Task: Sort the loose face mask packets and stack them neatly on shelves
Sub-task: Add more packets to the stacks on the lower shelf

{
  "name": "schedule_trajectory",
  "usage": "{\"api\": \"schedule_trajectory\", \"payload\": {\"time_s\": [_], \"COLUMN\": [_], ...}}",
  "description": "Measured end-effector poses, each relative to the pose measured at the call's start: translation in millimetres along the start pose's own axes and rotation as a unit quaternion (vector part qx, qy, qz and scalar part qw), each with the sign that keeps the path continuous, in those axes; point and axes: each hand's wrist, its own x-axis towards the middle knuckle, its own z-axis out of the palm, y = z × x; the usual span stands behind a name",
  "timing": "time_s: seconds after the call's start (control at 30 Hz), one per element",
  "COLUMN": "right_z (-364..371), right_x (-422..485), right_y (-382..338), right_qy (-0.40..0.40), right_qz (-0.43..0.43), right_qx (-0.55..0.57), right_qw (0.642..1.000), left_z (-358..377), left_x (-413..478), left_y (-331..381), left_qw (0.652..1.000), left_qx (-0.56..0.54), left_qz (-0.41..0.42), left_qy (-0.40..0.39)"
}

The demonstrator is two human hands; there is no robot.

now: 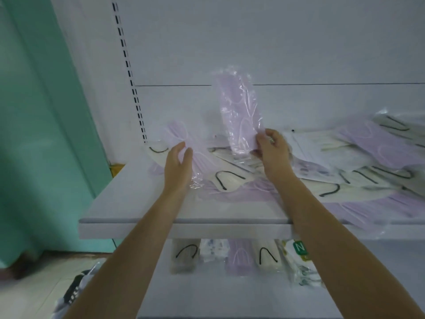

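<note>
Presently, the lower end of an upright lilac packet (239, 111) is being pinched between the thumb and curled fingers (261, 139) of the right hand (272, 150). A second lilac packet (179, 134) is being clasped by the left hand (178, 162) over the shelf (142, 203). Both are probably light, limp and slippery in their film, so a firm hold near one end is being judged best.

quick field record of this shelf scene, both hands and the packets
left hand: grips low lilac packet over the pile's left end
right hand: pinches upright lilac packet at its lower end
upper shelf: loose pile of lilac and cream packets
lower shelf: row of packets standing side by side
</note>
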Motion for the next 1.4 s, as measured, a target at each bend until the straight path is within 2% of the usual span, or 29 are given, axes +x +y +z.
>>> {"api": "schedule_trajectory", "payload": {"time_s": [0.03, 0.1, 0.23, 0.27, 0.33, 0.4, 0.43, 0.53, 0.63, 0.73, 0.8, 0.87, 0.93, 1.0, 1.07, 1.13, 1.17, 1.2, 1.23, 1.3, 1.33, 1.37, 1.4], "right_z": [3, 6, 12, 13, 15, 18, 21, 33, 40, 41, 40, 38, 35, 34, 35, 39, 43, 48, 54, 65, 66, 65, 60], "right_x": [-2, -8, -28, -31, -29, -19, -12, 16, 31, 33, 35, 36, 37, 35, 32, 21, 14, 4, -6, -28, -36, -40, -43], "right_y": [-1, -1, 4, 6, 6, 2, -1, -7, 6, 29, 32, 30, 28, 21, 10, -3, -7, -10, -13, -13, -12, -11, -13], "right_qy": [-0.036, -0.101, -0.204, -0.203, -0.146, -0.083, -0.076, -0.101, -0.116, -0.126, -0.097, -0.071, -0.042, 0.005, 0.032, -0.001, -0.047, -0.118, -0.211, -0.397, -0.452, -0.472, -0.462], "right_qz": [0.061, 0.104, 0.054, 0.013, -0.105, -0.201, -0.225, -0.215, -0.156, -0.091, -0.123, -0.164, -0.192, -0.211, -0.215, -0.218, -0.224, -0.227, -0.217, -0.156, -0.132, -0.123, -0.124], "right_qx": [0.062, 0.041, -0.109, -0.175, -0.308, -0.402, -0.438, -0.542, -0.621, -0.717, -0.735, -0.73, -0.698, -0.642, -0.555, -0.448, -0.415, -0.406, -0.416, -0.46, -0.471, -0.47, -0.458], "right_qw": [0.996, 0.989, 0.971, 0.963, 0.934, 0.89, 0.867, 0.806, 0.76, 0.679, 0.659, 0.659, 0.688, 0.737, 0.803, 0.867, 0.881, 0.877, 0.858, 0.778, 0.746, 0.736, 0.749], "left_z": [1, 2, 1, 0, -3, -6, -6, -7, -7, -5, -4, -3, -3, -4, -4, -2, -1, -1, 0, -1, -2, -3, -4], "left_x": [1, 2, -2, -3, -2, -1, -1, 2, 6, 8, 10, 12, 12, 11, 9, 7, 6, 5, 5, 4, 3, 3, 2], "left_y": [0, 3, 3, 2, 3, 4, 5, 2, -3, -7, -9, -10, -10, -10, -7, -2, 0, 1, 2, 2, 2, 1, 1], "left_qw": [1.0, 0.997, 0.996, 0.997, 0.997, 0.998, 0.999, 1.0, 0.999, 0.996, 0.996, 0.996, 0.995, 0.995, 0.997, 0.999, 0.999, 0.999, 0.998, 0.998, 0.999, 1.0, 1.0], "left_qx": [-0.019, -0.055, -0.023, -0.015, -0.002, -0.012, -0.016, -0.008, 0.004, 0.024, 0.034, 0.042, 0.047, 0.046, 0.031, -0.002, -0.021, -0.036, -0.049, -0.047, -0.034, -0.019, -0.007], "left_qz": [-0.006, -0.027, -0.013, -0.003, 0.017, 0.021, 0.02, 0.023, 0.026, 0.03, 0.026, 0.021, 0.02, 0.014, 0.0, -0.017, -0.022, -0.026, -0.029, -0.03, -0.024, -0.008, 0.009], "left_qy": [-0.011, -0.045, -0.085, -0.076, -0.07, -0.052, -0.042, -0.014, 0.046, 0.08, 0.081, 0.08, 0.084, 0.087, 0.075, 0.045, 0.026, 0.007, -0.009, -0.023, -0.021, -0.019, -0.016]}}
